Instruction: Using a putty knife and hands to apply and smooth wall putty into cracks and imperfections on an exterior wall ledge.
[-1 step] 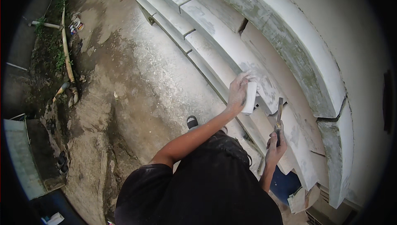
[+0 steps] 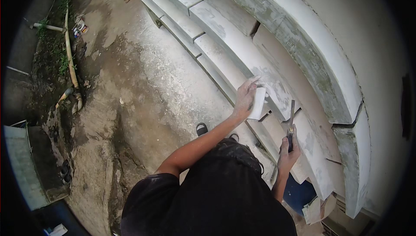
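Note:
My left hand (image 2: 245, 99), dusty with white powder, is closed on the edge of a white rectangular block (image 2: 258, 104). It is beside the cut end of a pale stepped ledge (image 2: 225, 26), close to grey smears on its surface. To its right, my right hand (image 2: 289, 152) grips the dark handle of a chisel-like tool (image 2: 292, 112). The narrow flat metal blade points up and away from me, near a gap in the ledge. The palm side of the left hand is partly hidden.
A curved grey-white wall edge (image 2: 299, 41) rises on the right. Below my right forearm are a dark blue round container (image 2: 299, 195) and a broken pale piece (image 2: 318, 210). Stained concrete ground (image 2: 130, 93) and a pipe (image 2: 69, 54) lie to the left.
My left hand has shifted slightly left with the white block, and its fingers have moved a little. The tool in my right hand has tilted slightly and moved a touch left.

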Available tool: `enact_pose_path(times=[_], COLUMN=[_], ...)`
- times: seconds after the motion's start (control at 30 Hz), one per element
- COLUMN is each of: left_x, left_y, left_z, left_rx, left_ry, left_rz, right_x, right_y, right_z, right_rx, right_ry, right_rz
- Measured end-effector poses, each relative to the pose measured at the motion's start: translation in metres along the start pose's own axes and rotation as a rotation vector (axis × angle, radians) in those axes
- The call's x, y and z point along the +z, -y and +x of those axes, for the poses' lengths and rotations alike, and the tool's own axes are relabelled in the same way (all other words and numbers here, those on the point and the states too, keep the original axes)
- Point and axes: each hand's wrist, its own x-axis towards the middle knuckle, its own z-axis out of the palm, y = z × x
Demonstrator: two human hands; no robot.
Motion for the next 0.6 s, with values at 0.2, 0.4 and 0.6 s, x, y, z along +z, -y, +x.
enact_pose_path(times=[0.2,0.4,0.6], left_x=[-0.082,-0.113,-0.162], left_y=[-0.021,-0.041,-0.064], left_z=[-0.003,-0.018,-0.038], left_rx=[-0.397,-0.396,-0.343], left_ry=[0.278,0.260,-0.059], left_rz=[0.238,0.307,0.366], right_x=[0.068,0.145,0.170], right_y=[0.064,0.086,0.092], right_z=[0.024,0.034,0.032], right_rx=[-0.262,-0.093,-0.150], right_ry=[0.129,0.560,0.615], right_rz=[-0.161,-0.194,-0.265])
